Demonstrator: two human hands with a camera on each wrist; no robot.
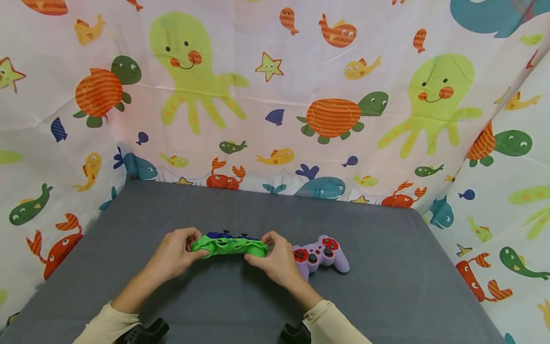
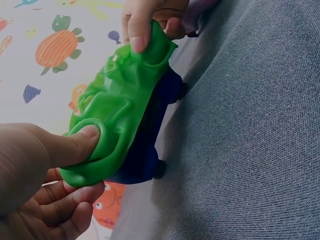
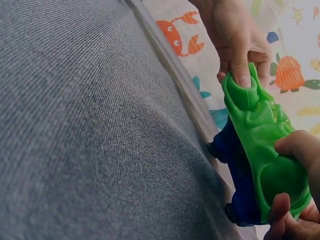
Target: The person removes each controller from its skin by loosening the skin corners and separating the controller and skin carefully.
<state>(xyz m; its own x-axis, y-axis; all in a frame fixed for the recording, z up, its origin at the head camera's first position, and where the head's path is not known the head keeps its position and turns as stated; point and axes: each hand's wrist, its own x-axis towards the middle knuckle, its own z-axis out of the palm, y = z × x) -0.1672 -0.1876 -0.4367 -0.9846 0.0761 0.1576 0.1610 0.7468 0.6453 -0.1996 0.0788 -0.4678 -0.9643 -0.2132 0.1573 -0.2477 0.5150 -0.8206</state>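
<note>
Cream sleeves [image 1: 107, 322] foremost; left grip [image 1: 175, 252] and right grip [image 1: 279, 259] pinch green cover [image 1: 229, 246] on blue controller [image 1: 218, 235].

The green cover [image 2: 117, 102] looked rubbery and glossy, the blue controller [image 3: 241, 175] plastic, the grey cloth [image 2: 250, 120] matt and ribbed.

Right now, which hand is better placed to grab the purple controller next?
Probably the right hand: the purple controller lies beside it, farther from the left hand. Both hold the green cover.
</note>
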